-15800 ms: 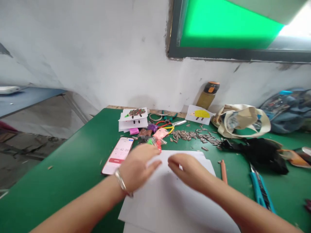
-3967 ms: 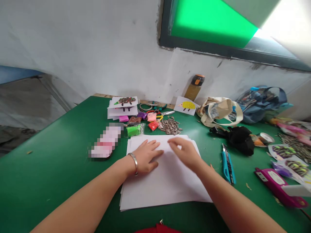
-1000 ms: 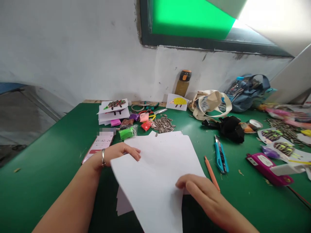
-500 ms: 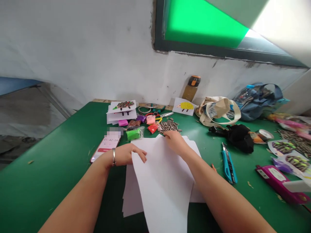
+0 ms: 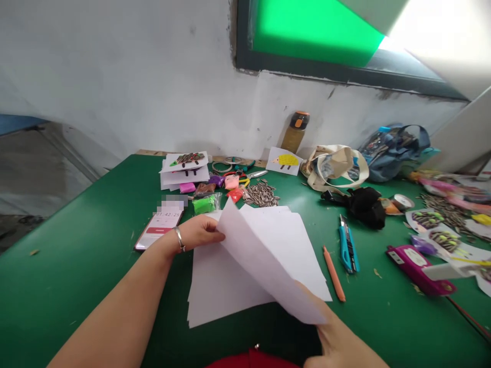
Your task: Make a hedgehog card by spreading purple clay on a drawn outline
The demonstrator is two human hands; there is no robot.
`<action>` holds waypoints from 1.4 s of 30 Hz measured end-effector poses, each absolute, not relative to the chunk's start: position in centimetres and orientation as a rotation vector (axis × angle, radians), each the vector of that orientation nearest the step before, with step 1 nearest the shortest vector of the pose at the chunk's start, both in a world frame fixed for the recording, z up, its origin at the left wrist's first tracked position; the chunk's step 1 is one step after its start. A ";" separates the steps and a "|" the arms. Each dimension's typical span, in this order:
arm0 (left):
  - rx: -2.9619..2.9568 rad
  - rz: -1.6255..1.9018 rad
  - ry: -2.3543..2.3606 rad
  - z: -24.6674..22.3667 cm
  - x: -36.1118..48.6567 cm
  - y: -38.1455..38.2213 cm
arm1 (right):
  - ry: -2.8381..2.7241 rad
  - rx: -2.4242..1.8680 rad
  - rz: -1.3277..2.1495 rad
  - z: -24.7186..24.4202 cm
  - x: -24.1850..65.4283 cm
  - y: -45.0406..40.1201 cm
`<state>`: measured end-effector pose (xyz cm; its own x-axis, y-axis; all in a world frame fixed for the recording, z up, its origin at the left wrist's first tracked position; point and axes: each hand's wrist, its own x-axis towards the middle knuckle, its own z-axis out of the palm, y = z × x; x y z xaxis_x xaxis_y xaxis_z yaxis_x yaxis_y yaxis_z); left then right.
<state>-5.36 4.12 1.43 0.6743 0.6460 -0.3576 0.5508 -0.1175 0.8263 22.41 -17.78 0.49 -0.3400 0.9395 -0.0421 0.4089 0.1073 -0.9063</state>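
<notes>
Paper sheets (image 5: 226, 291): white, smooth, stacked on your green tabletop (image 5: 76, 296), with the top sheet bent up and curling over the rest.
Left hand (image 5: 195, 232): grasping the top sheet's left edge, a silver bangle (image 5: 178, 239) on your wrist.
Right hand (image 5: 337, 342): gripping that sheet's lower corner, fingers partly hidden behind it.
Nearby: phone (image 5: 159, 230) just beside your left hand, its screen reading 01:42:25; orange pencil (image 5: 333, 273) and blue utility knife (image 5: 347, 245) right of the paper; sunflower seeds (image 5: 261, 195) beyond it.

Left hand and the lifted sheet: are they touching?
Touching. The head view shows the left hand with its fingertips against the edge of the lifted sheet.
</notes>
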 end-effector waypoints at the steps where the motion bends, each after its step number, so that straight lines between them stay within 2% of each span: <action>1: 1.765 0.117 0.974 1.4 -5.2 4.0 | -1.782 -1.368 1.099 -0.1 22.1 -17.9; 5: 1.756 0.168 1.070 1.4 -4.5 3.7 | -1.550 -1.680 0.754 -2.5 20.8 -17.2; 9: 1.909 0.214 1.282 1.6 -3.3 3.3 | -1.305 -1.835 0.685 -3.4 20.0 -16.3; 16: 2.217 0.153 1.564 1.4 -2.2 2.9 | -1.187 -1.882 0.558 -3.6 20.3 -15.5; 18: 2.317 0.306 1.613 1.3 -2.1 2.3 | -1.185 -1.878 0.541 -3.6 20.5 -15.4; 19: 2.431 0.501 1.601 1.3 -2.0 1.8 | -1.192 -1.877 0.546 -3.6 20.5 -15.3; 22: 2.760 0.834 1.169 1.1 -0.8 0.0 | -1.229 -1.891 0.586 -3.3 20.5 -15.3; 25: 2.951 0.644 0.836 0.1 0.9 -1.7 | -1.287 -1.905 0.556 -3.3 20.5 -15.3; 29: 2.934 0.187 0.819 -1.8 2.4 -2.3 | -1.548 -1.910 0.365 -3.9 20.7 -15.4; 31: 2.894 0.065 0.838 -2.2 2.6 -2.2 | -1.693 -1.884 0.273 -4.2 20.8 -15.5; 42: 2.871 0.034 0.807 -2.3 2.7 -1.8 | -1.898 -1.700 0.016 -4.1 20.3 -15.5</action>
